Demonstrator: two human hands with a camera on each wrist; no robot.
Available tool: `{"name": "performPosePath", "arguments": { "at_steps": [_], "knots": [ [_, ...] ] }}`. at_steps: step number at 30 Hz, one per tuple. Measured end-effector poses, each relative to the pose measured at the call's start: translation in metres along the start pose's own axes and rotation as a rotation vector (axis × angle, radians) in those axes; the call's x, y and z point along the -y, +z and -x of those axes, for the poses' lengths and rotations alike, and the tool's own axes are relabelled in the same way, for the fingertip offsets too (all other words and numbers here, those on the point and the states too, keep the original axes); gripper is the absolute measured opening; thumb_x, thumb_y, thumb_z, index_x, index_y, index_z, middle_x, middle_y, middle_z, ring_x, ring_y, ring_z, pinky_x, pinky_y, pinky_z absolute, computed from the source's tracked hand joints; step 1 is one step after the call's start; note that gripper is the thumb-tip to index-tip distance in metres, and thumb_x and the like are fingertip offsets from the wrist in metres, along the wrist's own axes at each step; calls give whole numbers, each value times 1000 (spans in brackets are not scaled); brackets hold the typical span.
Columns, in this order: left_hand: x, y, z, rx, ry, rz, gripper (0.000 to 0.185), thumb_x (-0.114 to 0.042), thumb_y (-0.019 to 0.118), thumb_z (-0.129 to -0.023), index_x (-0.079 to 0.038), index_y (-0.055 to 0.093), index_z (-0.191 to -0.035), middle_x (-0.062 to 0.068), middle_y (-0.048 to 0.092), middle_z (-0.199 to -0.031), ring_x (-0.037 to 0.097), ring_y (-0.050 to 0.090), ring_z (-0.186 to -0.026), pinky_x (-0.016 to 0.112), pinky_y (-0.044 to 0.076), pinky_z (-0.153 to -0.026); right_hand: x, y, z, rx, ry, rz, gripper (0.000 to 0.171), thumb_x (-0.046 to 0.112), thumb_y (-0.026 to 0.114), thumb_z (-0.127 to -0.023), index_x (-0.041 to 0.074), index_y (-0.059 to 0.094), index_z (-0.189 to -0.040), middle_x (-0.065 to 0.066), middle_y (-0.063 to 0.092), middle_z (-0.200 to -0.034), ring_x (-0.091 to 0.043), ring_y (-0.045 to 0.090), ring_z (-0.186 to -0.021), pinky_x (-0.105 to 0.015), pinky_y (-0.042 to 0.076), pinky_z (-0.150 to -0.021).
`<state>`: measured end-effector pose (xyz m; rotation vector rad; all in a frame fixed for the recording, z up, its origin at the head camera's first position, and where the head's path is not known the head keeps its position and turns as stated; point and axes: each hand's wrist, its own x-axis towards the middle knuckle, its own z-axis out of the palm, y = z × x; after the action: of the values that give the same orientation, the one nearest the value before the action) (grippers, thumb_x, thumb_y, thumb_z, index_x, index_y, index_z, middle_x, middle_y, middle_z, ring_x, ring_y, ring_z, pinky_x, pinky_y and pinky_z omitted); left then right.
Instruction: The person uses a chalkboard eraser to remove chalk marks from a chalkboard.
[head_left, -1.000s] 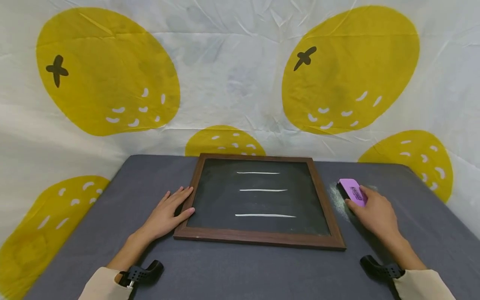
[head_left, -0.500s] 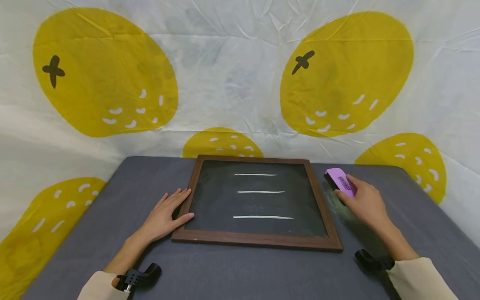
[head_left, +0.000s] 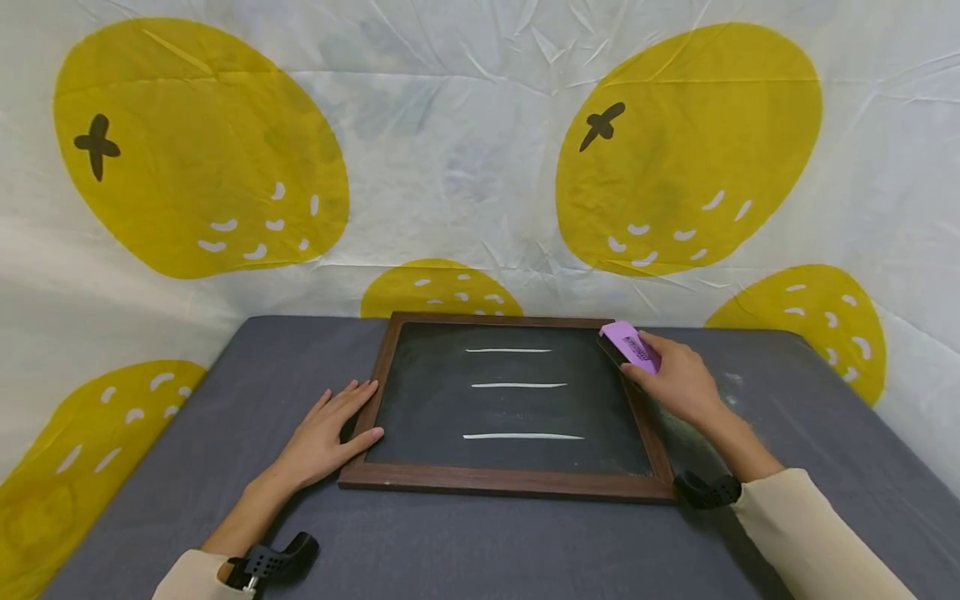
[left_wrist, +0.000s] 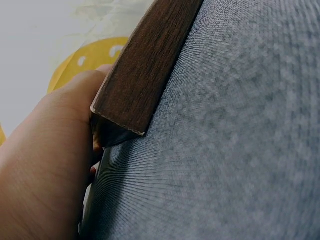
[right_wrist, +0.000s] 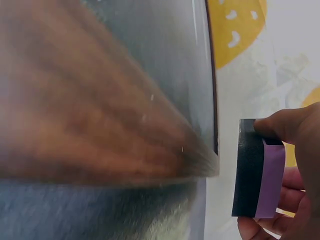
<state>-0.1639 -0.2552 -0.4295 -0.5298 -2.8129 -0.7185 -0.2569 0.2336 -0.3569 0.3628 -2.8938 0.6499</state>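
Lying on the desk, one board is bordered by a brown frame, and three white lines are carried on its dark face. Also counted are one purple eraser, one left hand and one right hand. The eraser is pinched between the thumb and fingers of the right hand; it is held ahead of the palm, over the board's far right corner, and in the right wrist view it is seen apart from the frame. The frame's left side is touched by the left hand, its fingers extended and thumb spread. Room is left on the desk along the board's near edge and to its right, where pale dust is smeared. The board's far side is set close to the desk's far edge, behind which a white cloth is printed with five yellow shapes.
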Motion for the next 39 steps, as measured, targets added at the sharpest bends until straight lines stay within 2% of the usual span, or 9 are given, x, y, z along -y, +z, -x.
{"name": "performPosePath", "arguments": {
  "at_steps": [7,19,25,30,39],
  "knots": [
    [1,2,1,-2,-4,-8,73,-44,63,-90,-9,36,-149,14,36,-149,34,29,-138,57,12,-112,12,15,-16,58,-31,34,68,33,67,-88,-1,44,-142,-29,56,-123,-41,54,-99,-50,44,-70],
    [0,9,2,-20,17,-5,72,-43,63,-91,-9,37,-148,16,38,-148,34,30,-138,58,12,-112,17,34,-32,87,-39,67,66,33,67,-87,1,46,-141,-24,60,-119,-39,55,-104,-55,47,-77],
    [1,7,4,-16,6,-14,72,-42,62,-91,-9,36,-149,15,38,-148,34,29,-138,57,12,-112,23,39,-38,85,-69,68,65,32,66,-88,-1,45,-141,-27,60,-118,-38,56,-99,-50,46,-71],
    [0,7,2,-7,11,-15,73,-43,63,-91,-9,35,-149,16,38,-148,34,29,-138,58,12,-112,28,46,-39,67,-109,105,65,29,65,-89,-5,44,-140,-32,57,-118,-42,56,-100,-54,48,-72],
    [2,6,0,-16,18,-23,73,-42,63,-91,-8,36,-149,15,38,-148,34,29,-138,58,12,-112,36,52,-45,70,-121,116,64,29,65,-89,-4,43,-140,-31,57,-121,-45,52,-107,-59,46,-82]
  ]
}}
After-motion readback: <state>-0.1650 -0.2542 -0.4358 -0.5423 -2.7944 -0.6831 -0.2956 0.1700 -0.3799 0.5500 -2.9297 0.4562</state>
